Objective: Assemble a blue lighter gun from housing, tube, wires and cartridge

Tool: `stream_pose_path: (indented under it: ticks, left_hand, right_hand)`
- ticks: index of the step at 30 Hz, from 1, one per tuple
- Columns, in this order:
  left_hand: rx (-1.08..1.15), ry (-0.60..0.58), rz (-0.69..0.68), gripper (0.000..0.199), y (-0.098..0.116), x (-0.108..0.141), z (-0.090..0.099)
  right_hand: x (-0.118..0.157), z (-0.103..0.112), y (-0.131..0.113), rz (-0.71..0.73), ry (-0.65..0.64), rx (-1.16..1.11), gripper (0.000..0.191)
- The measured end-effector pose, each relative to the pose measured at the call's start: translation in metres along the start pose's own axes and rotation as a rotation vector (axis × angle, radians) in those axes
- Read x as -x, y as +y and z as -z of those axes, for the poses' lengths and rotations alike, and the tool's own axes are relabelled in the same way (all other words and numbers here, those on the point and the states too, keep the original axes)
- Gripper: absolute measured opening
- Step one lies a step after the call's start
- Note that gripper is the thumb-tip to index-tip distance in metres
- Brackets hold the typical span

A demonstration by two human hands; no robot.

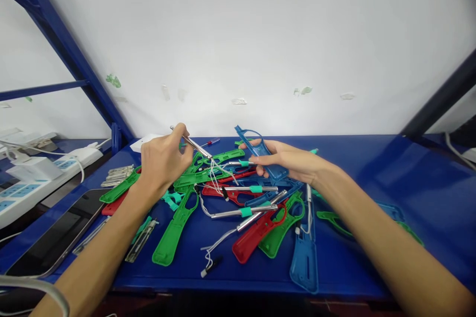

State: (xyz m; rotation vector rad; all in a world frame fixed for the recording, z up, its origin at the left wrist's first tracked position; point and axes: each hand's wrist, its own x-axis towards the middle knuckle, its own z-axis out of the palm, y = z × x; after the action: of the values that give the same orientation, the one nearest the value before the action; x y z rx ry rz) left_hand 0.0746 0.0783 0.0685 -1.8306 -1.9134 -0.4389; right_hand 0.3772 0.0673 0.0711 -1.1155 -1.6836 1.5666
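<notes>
My left hand pinches a thin silver metal tube with white wires trailing from its lower end, held above the pile. In my right hand is a blue plastic handle shell, its ring-shaped part pointing up and left and its inner side in view. Under both hands lie green handle shells, red handle shells and blue handle shells, loosely heaped. Several more silver tubes with teal sleeves and white wires rest among them.
At the left, a dark phone lies beside small clear parts and a white power strip with plugs. A white wall rises behind the blue table. Blue metal posts frame both sides.
</notes>
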Motion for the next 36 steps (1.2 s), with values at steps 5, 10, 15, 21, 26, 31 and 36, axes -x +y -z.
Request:
stream_pose_path:
  ticks: [5, 10, 15, 21, 26, 31, 36]
  left_hand:
    - [0.011, 0.01, -0.002, 0.033, 0.0, 0.001, 0.002]
    - [0.025, 0.018, -0.005, 0.032, -0.002, 0.002, 0.004]
    - [0.038, 0.04, -0.018, 0.032, -0.001, 0.002, 0.003]
    - [0.065, 0.089, -0.045, 0.03, -0.003, 0.003, 0.0]
    - [0.105, 0.135, -0.079, 0.029, -0.007, 0.002, -0.005]
    - [0.137, 0.14, -0.119, 0.03, -0.008, 0.002, -0.011]
    - [0.158, 0.126, -0.138, 0.031, -0.008, 0.002, -0.012]
  right_hand:
    - [-0.004, -0.005, 0.002, -0.03, 0.038, 0.019, 0.035]
    - [-0.003, -0.007, 0.0, -0.07, 0.027, 0.046, 0.033]
    - [-0.005, -0.007, 0.001, -0.091, 0.004, -0.034, 0.039]
    - [-0.004, -0.007, 0.001, -0.085, -0.067, -0.115, 0.063]
    - [-0.002, -0.008, 0.0, -0.083, -0.126, -0.094, 0.079]
    - [-0.003, -0.016, 0.003, -0.076, -0.172, -0.066, 0.074]
    - [-0.004, -0.02, 0.004, -0.078, -0.196, -0.051, 0.073]
